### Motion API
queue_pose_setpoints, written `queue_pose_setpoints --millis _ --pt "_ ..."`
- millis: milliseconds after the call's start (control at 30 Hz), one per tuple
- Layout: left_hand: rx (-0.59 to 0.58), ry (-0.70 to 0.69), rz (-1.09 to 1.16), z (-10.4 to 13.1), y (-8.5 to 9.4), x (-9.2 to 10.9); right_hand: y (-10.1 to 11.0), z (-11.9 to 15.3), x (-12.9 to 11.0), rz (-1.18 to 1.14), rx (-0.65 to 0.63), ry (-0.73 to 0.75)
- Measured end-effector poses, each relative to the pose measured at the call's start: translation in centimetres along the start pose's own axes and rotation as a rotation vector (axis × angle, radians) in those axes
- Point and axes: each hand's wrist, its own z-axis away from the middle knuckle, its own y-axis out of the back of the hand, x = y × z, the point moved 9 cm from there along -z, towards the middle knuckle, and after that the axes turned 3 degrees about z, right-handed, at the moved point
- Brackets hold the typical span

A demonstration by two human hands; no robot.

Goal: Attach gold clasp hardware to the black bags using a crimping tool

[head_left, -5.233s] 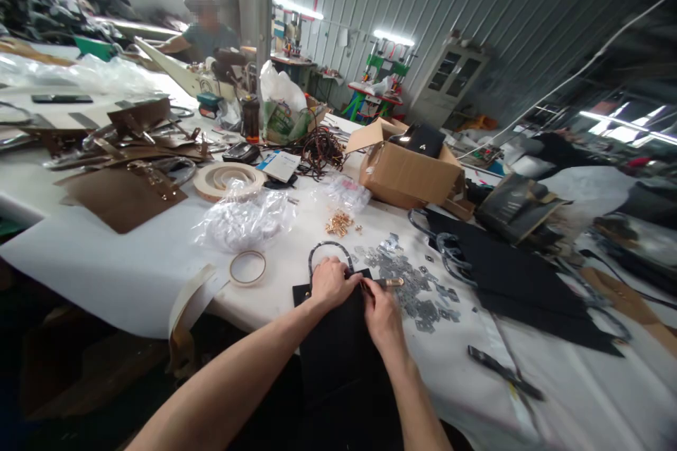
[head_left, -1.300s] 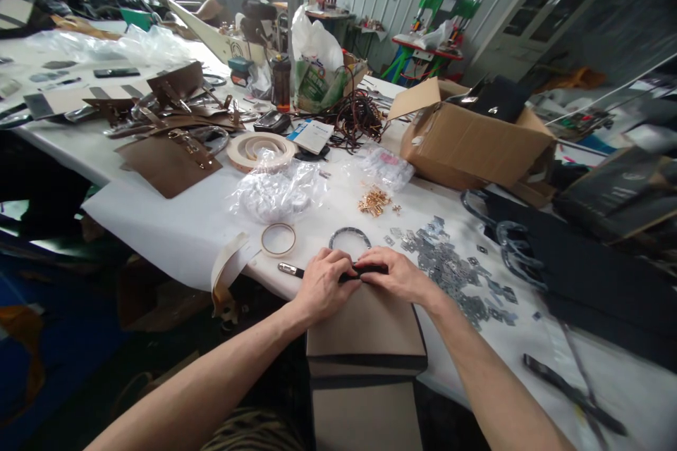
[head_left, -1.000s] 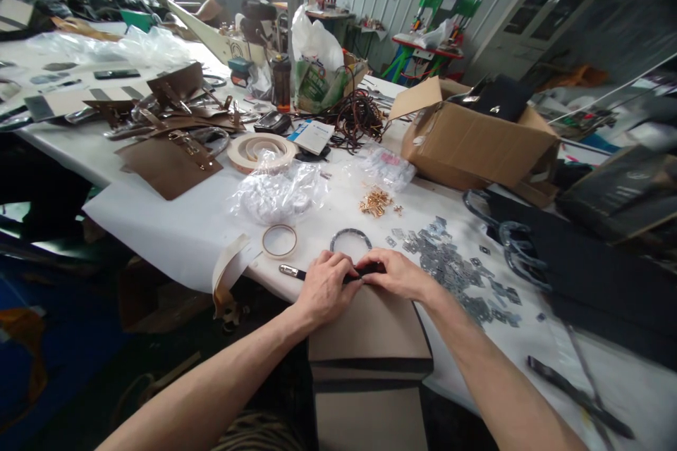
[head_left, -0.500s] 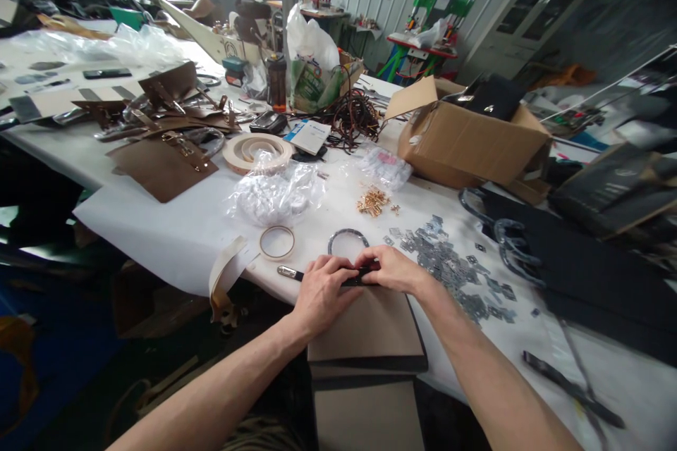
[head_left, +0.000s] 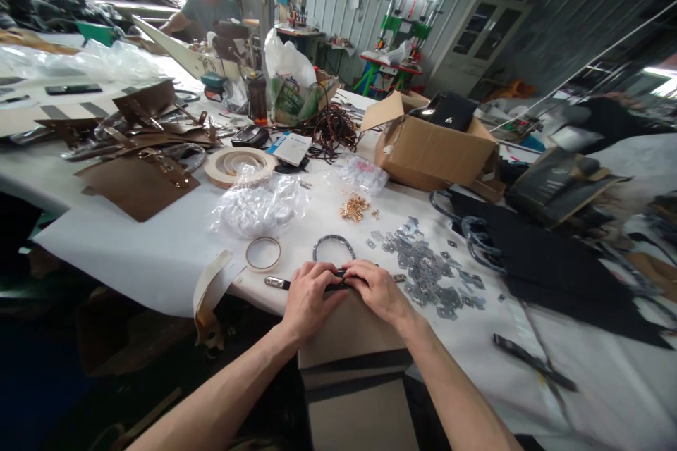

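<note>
A black strap [head_left: 278,283] with metal ends lies across the top edge of a brown-grey panel [head_left: 360,328] at the table's front. My left hand [head_left: 312,296] closes on the strap left of its middle, fingers bent over it. Right beside it, my right hand [head_left: 376,290] pinches the same strap, its fingertips almost touching the left ones. The strap's right metal end [head_left: 398,278] shows past my right hand. Just beyond the hands lies a dark ring-shaped handle [head_left: 334,238]. A tape ring [head_left: 263,254] rests to the left.
Flat metal plates [head_left: 423,264] are scattered right of the hands, with gold-coloured fittings [head_left: 355,208] beyond. A plastic bag [head_left: 259,206], brown leather pieces [head_left: 135,183] and a cardboard box [head_left: 436,151] lie farther back. Black material [head_left: 550,261] covers the right. A person [head_left: 204,7] sits at the far left.
The view has shifted, so the table items appear farther left. My right hand has come closer to my left along the strap, and the strap's right metal end now shows.
</note>
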Motion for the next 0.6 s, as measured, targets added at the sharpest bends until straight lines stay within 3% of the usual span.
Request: queue_pose_setpoints --millis 433,600 --pt "0.000 -0.063 -0.087 -0.5 -0.3 0.2 0.2 0.1 0.0 -0.028 0.149 -0.063" --pt "0.002 -0.093 -0.089 -1.0 -0.8 -0.4 2.2 1.3 -0.3 -0.127 0.219 -0.034"
